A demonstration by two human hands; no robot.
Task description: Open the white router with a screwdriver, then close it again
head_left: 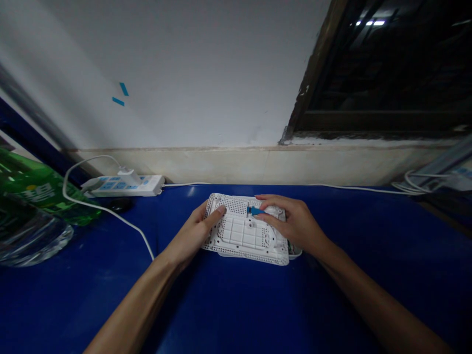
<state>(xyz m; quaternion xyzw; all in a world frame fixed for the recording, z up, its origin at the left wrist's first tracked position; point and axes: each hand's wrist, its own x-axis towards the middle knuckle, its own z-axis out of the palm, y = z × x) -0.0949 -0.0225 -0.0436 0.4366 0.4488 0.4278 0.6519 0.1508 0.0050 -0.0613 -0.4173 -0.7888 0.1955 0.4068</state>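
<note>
On the blue tabletop (332,295): white perforated plastic casing (245,231), edge gripped by the left hand (195,231); right hand (295,223), fingers part-closed, pinching a small blue plastic connector (253,210).

My left hand (197,231) grips the edge of a white perforated plastic casing (243,241), thumb lying across its top, while my right hand (295,223) closes around a small blue connector (253,211) on it. The casing lies on a blue tabletop (228,305). Beyond my left hand sit a white power strip (125,187) and a green bottle (40,191).
</note>
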